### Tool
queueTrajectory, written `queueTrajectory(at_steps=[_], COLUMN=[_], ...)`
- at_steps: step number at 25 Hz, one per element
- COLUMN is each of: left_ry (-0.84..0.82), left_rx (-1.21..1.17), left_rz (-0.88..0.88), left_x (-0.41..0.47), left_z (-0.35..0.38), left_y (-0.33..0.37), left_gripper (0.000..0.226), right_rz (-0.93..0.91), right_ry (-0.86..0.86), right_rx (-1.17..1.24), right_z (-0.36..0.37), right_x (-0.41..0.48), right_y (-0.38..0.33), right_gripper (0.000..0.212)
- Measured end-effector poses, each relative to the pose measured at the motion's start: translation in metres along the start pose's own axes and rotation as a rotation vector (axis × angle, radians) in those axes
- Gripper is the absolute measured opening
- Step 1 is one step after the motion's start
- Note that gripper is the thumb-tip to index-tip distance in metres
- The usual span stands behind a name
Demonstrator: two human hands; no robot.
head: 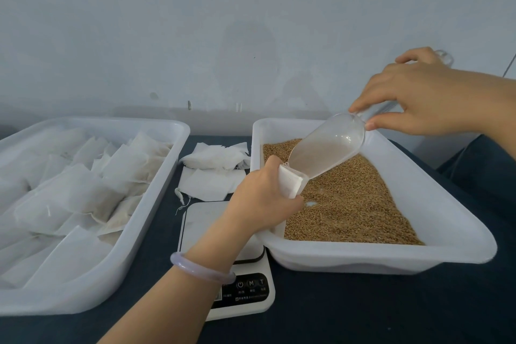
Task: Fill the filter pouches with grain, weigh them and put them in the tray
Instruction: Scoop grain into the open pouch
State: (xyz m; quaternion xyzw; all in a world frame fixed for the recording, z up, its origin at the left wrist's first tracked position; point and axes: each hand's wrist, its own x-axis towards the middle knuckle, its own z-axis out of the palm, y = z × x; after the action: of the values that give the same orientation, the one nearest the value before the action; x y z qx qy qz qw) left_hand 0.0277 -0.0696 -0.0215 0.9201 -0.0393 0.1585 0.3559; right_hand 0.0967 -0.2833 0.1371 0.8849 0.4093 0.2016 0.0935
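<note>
My left hand [262, 198] grips a white filter pouch [291, 183] with its mouth held open above the white grain tray [418, 198]. My right hand [421, 98] holds the handle of a clear plastic scoop [326, 148], tilted steeply down so that its tip sits in the pouch's mouth. The scoop looks empty of grain. Brown grain [351, 204] covers the tray floor. A white kitchen scale [240, 260] sits between the two trays, partly under my left forearm. The left white tray [156, 204] holds several filled pouches [92, 193].
A pile of empty white pouches [215, 170] lies on the dark cloth behind the scale. A pale wall stands close behind the table. A bangle [201, 268] circles my left wrist. Dark cloth [363, 310] stretches along the table's front.
</note>
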Motion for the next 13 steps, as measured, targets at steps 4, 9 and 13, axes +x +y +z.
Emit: queueTrajectory(at_steps=[4, 9, 13], left_ry=[-0.001, 0.005, 0.030], left_rx=[-0.022, -0.167, -0.489], left_rz=[-0.004, -0.068, -0.144], left_x=[-0.001, 0.000, -0.001], left_z=[0.000, 0.000, -0.002], left_y=[0.001, -0.001, -0.005], left_gripper=[0.043, 0.039, 0.025], right_rz=[-0.003, 0.197, 0.227], right_ry=[0.015, -0.108, -0.277], right_rx=[0.032, 0.021, 0.251], right_z=[0.001, 0.030, 0.086], right_x=[0.000, -0.008, -0.028], right_y=[0.001, 0.021, -0.002], right_gripper=[0.036, 0.031, 0.024])
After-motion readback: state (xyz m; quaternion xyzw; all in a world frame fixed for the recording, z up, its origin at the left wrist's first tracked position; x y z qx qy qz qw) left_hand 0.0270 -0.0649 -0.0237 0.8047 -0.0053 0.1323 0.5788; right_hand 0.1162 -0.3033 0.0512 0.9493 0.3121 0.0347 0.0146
